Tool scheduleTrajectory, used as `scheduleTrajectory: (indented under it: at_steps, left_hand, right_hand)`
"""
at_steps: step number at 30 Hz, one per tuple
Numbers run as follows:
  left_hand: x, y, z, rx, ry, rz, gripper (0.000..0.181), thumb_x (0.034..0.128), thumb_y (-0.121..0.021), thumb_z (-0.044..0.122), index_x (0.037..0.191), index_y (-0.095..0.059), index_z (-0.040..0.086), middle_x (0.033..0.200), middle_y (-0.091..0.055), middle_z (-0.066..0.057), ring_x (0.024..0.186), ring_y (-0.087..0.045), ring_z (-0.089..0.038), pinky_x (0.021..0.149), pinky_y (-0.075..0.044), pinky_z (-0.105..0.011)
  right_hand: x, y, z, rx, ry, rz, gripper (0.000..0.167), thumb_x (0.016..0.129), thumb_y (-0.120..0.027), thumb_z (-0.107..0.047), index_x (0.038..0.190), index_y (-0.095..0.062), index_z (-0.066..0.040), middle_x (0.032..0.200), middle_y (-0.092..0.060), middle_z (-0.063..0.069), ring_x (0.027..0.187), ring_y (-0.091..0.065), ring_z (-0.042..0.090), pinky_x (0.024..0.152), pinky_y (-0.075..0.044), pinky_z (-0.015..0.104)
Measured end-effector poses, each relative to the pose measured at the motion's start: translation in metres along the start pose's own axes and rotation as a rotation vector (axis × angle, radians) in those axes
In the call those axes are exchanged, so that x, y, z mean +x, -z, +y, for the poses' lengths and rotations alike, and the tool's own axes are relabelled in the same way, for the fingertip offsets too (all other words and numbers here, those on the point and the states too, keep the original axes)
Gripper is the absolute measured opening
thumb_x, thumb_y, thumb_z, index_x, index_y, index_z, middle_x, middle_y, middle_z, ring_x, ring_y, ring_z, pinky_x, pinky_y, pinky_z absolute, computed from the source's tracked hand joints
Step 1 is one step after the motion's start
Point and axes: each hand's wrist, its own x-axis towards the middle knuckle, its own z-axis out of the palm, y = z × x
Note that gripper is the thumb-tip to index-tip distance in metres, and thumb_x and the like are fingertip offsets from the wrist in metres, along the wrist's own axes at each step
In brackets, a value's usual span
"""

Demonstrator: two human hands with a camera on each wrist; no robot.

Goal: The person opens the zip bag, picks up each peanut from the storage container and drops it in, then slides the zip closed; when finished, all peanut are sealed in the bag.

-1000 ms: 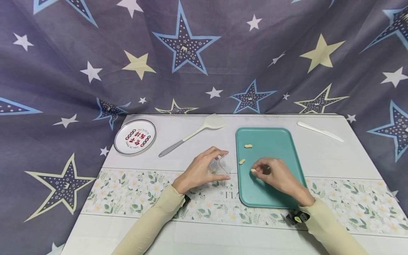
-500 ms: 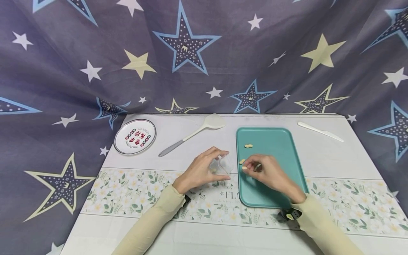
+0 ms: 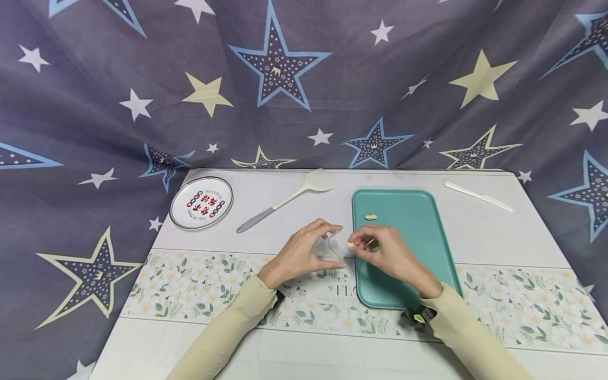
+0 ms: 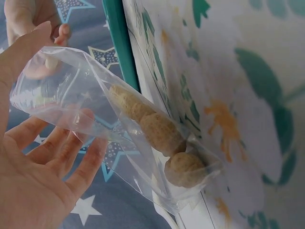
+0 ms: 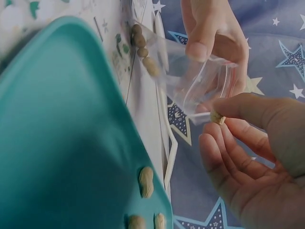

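Observation:
My left hand [image 3: 300, 250] grips a clear zip bag [image 4: 86, 90] by its mouth, thumb and fingers spread so that the bag stands open. Several peanuts [image 4: 162, 133] lie at the bottom of the bag. Between thumb and fingertips, my right hand [image 3: 387, 252] pinches one peanut [image 5: 218, 118] right beside the bag's mouth, above the left edge of the teal tray [image 3: 413, 211]. In the right wrist view, a few peanuts [image 5: 146, 182] lie on the tray near its rim.
A round white plate [image 3: 201, 203] with red lettering is at the back left. A spatula [image 3: 290, 198] with a grey handle lies right of it, and a white knife [image 3: 477, 196] lies at the back right. A star-patterned cloth [image 3: 280, 126] hangs behind the table.
My right hand has moved left across the tray to the bag's mouth, with the peanut still pinched. My left hand and the bag have hardly moved.

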Motion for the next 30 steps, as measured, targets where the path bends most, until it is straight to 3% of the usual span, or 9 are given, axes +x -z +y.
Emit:
scheduleTrajectory:
  at_steps: [30]
  left_hand:
    - [0.000,0.002,0.002,-0.012,-0.004,0.009,0.080,0.0772,-0.091,0.049,0.145,-0.060,0.021,0.130,-0.067,-0.004,0.110,-0.064,-0.014,0.092,-0.059,-0.037]
  right_hand:
    - [0.005,-0.015,-0.004,0.012,0.007,-0.086,0.013,0.091,-0.079,-0.006,0.103,-0.079,-0.009,0.089,-0.077,-0.001,0.078,-0.069,0.006,0.071,-0.062,0.026]
